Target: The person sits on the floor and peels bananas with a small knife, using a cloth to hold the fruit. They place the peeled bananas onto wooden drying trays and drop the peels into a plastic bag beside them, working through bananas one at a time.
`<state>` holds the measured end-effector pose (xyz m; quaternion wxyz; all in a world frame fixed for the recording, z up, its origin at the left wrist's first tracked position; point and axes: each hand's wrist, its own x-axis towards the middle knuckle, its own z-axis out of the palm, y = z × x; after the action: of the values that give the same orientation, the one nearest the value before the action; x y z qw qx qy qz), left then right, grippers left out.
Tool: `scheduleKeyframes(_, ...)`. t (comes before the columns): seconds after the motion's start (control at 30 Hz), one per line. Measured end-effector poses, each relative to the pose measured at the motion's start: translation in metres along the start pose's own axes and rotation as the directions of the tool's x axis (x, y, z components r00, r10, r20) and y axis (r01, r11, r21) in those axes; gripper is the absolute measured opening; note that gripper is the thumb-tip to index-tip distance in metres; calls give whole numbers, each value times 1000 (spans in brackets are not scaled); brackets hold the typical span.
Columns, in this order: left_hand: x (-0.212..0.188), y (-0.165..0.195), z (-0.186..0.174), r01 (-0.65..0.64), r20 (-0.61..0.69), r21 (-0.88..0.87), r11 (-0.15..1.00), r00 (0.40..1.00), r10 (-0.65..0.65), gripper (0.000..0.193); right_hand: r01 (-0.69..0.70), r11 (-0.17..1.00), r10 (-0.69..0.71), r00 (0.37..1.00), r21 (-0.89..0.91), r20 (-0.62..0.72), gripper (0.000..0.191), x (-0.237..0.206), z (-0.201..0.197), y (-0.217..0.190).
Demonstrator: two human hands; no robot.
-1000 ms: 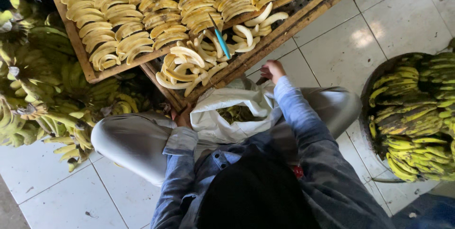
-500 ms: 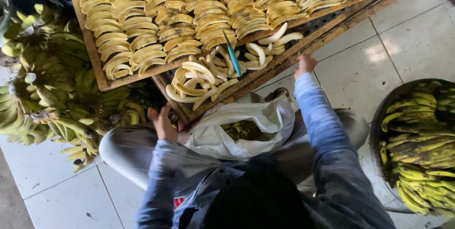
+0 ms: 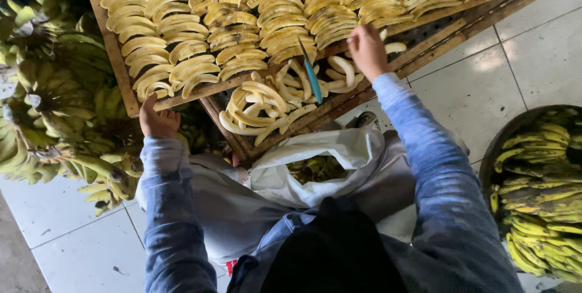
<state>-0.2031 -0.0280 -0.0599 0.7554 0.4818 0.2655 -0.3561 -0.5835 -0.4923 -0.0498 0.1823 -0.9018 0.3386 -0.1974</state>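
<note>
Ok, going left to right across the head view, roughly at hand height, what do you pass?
Unpeeled green banana bunches → left hand → loose peeled bananas → blue-handled knife → right hand → basket of bananas.

A banana-processing work area on a tiled floor, not a home kitchen.

The wooden drying tray [image 3: 115, 56] is the landmark: a slatted frame packed edge to edge with rows of peeled bananas [image 3: 254, 32], far more than a household would lay out. Just below it sits a second slatted rack [image 3: 436, 38] with a loose heap of peeled fruit and a blue-handled knife [image 3: 310, 76] lying on the heap. Left of the tray, bunches of green unpeeled bananas [image 3: 54, 105] are piled on the floor. Well to its lower right stands a round basket [image 3: 494, 153] full of more bunches. Below the tray a white plastic bag [image 3: 315, 159] holds peels. The pale floor tiles [image 3: 533, 56] are bare and scuffed.
</note>
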Motion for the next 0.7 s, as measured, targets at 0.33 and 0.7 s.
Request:
scheduleKeyframes(0.33, 5, -15, 3, -828, -142, 63, 558, 546, 826, 73, -29, 995, 0, 955, 95, 296, 51, -35, 78, -99)
scheduleKeyframes(0.7, -73, 130, -166, -896, -9, 136, 423, 425, 905, 29, 353, 936, -247, 646, 5, 723, 81, -221, -45, -215)
